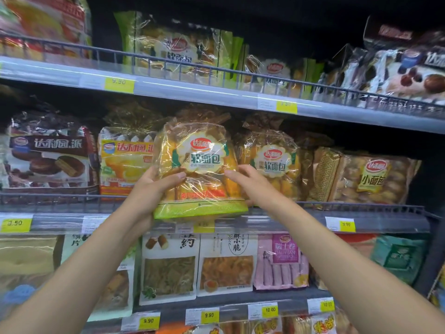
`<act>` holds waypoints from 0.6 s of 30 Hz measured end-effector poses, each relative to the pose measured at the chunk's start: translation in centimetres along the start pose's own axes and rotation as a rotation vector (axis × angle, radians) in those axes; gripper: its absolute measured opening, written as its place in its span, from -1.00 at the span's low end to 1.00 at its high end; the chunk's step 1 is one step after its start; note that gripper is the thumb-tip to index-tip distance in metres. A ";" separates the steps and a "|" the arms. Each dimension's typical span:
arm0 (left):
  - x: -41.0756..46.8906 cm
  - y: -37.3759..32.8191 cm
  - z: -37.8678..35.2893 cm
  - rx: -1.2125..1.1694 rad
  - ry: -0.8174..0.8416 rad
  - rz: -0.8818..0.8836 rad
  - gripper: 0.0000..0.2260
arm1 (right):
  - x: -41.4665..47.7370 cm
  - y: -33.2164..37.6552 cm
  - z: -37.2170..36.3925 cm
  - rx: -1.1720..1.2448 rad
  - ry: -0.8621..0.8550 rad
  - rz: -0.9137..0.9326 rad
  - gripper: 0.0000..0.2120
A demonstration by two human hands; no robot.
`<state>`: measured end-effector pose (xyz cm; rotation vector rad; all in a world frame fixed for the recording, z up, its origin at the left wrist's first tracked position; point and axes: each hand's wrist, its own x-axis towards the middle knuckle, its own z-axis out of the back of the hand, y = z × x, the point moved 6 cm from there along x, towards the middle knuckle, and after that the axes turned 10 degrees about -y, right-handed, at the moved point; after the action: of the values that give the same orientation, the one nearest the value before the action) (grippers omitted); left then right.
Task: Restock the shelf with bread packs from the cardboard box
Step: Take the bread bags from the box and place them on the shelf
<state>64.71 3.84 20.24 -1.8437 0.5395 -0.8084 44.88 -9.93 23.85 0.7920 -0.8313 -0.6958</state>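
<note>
A clear bread pack (199, 169) with a red logo, green lettering and a green bottom strip is held upright at the middle shelf (375, 221), its base over the wire front rail. My left hand (154, 189) grips its lower left side, thumb across the front. My right hand (250, 182) presses on its right edge with the fingers spread. A matching bread pack (272, 162) stands on the shelf just to the right. The cardboard box is out of view.
Left of the held pack are a yellow pie pack (125, 162) and a brown chocolate pie pack (48, 155). A small-bread pack (368, 179) stands at right. The upper shelf (192, 90) holds more bread packs (178, 51); lower shelves hold snack bags (226, 263).
</note>
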 end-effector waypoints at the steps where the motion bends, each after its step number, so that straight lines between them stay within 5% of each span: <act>1: 0.6 -0.1 -0.3 0.005 0.001 0.004 -0.03 | 0.1 0.0 -0.1 0.001 0.003 -0.013 -0.47; 6: 1.2 -2.6 -2.1 0.126 0.000 0.077 -0.58 | 1.4 0.7 -0.1 0.078 -0.006 -0.076 -0.34; 9: 2.2 -3.3 -2.3 0.178 0.000 0.178 -0.49 | 2.2 1.3 -0.3 0.098 -0.021 -0.108 -0.33; 13: 2.9 -4.0 -2.5 0.252 -0.012 0.239 -0.62 | 3.8 1.4 -0.6 0.101 -0.090 -0.104 -0.29; 18: 3.3 -4.7 -2.9 0.460 -0.098 0.064 -0.48 | 5.5 0.3 -1.5 0.083 -0.207 -0.082 -0.29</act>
<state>64.81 1.60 26.29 -1.4260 0.3154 -0.7246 48.94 -13.59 25.45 0.8417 -1.0241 -0.8305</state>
